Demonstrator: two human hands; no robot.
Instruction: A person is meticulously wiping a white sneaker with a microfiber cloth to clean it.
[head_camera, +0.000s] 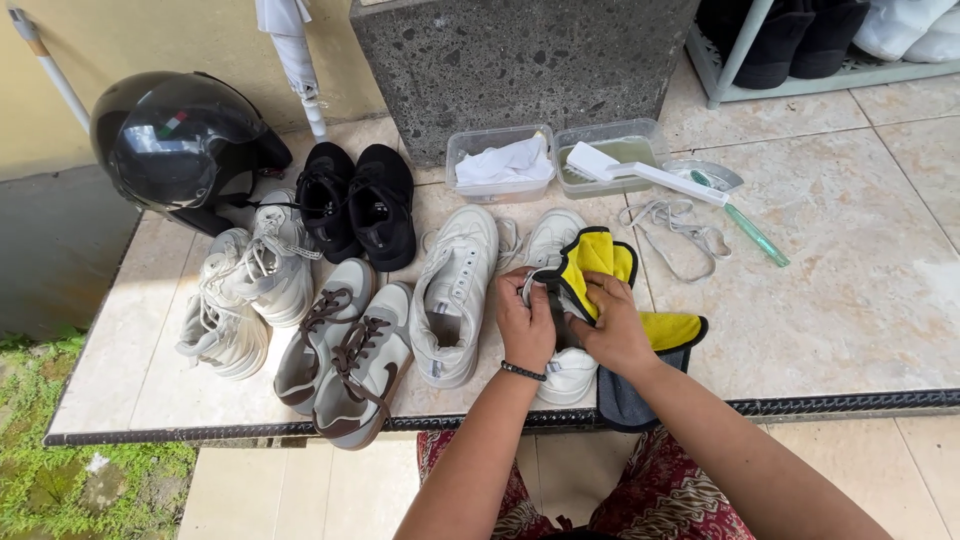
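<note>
A white sneaker (553, 243) lies on the tiled ledge in front of me, partly covered by a yellow and grey cloth (590, 258). My left hand (524, 322) grips the sneaker's side near its opening. My right hand (612, 325) presses the cloth against the shoe, fingers closed on the fabric. The rest of the cloth (668, 331) trails off to the right over the ledge's edge. The matching white sneaker (455, 295) lies just left of my left hand.
Left are brown-trimmed grey sneakers (345, 350), pale grey sneakers (240, 290), black shoes (360, 205) and a black helmet (175, 140). Behind stand two clear tubs (500, 165), a white brush (640, 172), a green toothbrush (755, 235) and loose laces (680, 230).
</note>
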